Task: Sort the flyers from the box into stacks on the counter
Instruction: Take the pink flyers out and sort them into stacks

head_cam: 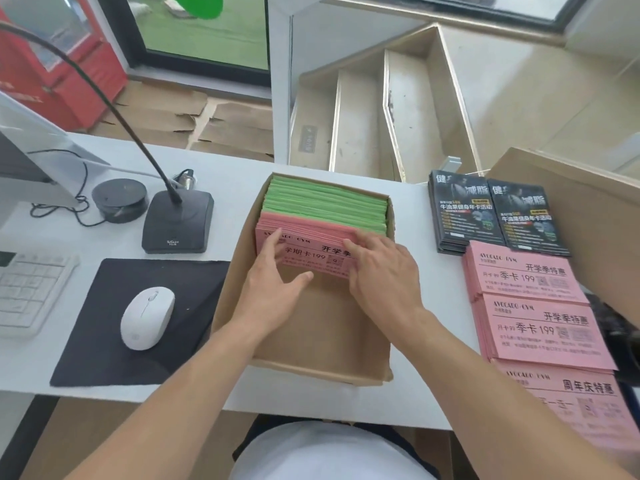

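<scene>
Both forearms are extended from the bottom edge into the open cardboard box [311,344] at the middle of the tabletop [221,168]. Left hand [277,282] is laid against the front face of the pink flyers [304,249] standing upright in the box: fingers straight and pointed up the sheet, thumb spread toward the right along its lower edge. Right hand [379,271] is placed over the right end of the same pink batch, knuckles up, fingers curled over the top edge of the sheets; whether the batch is actually pinched cannot be told. The two hands are held close together, not touching.

Green flyers [325,206] are packed upright behind the pink ones, toward the far wall of the box. Right of the box, sorted stacks are laid flat: two black flyer stacks [495,213] farthest, then three pink stacks [533,306] in a column toward the near edge. Left of the box, a gooseneck microphone base [178,221], a black mouse pad [104,323] and a white mouse [147,318] are seen.
</scene>
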### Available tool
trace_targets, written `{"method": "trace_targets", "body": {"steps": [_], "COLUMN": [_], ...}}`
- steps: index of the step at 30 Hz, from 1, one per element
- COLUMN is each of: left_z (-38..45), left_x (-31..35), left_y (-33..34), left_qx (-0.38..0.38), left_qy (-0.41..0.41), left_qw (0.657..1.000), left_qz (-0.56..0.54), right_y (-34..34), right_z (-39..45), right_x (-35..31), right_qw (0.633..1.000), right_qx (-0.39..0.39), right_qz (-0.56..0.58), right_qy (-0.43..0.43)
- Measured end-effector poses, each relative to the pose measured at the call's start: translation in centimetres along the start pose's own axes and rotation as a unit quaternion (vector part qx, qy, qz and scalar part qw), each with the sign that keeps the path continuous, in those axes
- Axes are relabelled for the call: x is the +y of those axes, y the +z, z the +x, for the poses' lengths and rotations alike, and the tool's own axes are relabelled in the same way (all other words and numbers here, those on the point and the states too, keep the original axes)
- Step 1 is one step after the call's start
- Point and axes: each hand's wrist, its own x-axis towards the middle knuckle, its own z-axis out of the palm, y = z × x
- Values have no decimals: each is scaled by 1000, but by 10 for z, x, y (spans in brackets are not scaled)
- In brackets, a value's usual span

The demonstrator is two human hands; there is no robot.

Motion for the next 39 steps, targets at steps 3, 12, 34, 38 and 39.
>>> {"method": "trace_targets", "body": {"steps": [3, 12, 34, 38, 39], "left_z": [1, -1, 2, 2, 2], "left_x": [-2, 1, -3, -5, -5], "left_y": [1, -1, 1, 2, 2], "left_qx": [-7, -10, -22, -27, -28], "left_qy": [0, 8, 5, 11, 12], "left_qw": [1000, 1000, 1000, 1000, 1000], "left_qz": [-1, -4, 0, 3, 4], "right_y": [2, 1, 13, 12, 12], "right_z": [-4, -17, -16, -18, -20], "right_x": [-2, -9, 0, 0, 0], "right_qw": [1000, 1000, 999, 998, 998], "right_qx": [8, 11, 5, -14, -21], "right_qz": [-21, -16, -1, -12, -18], "right_qy": [-6, -18, -50, -52, -55]}}
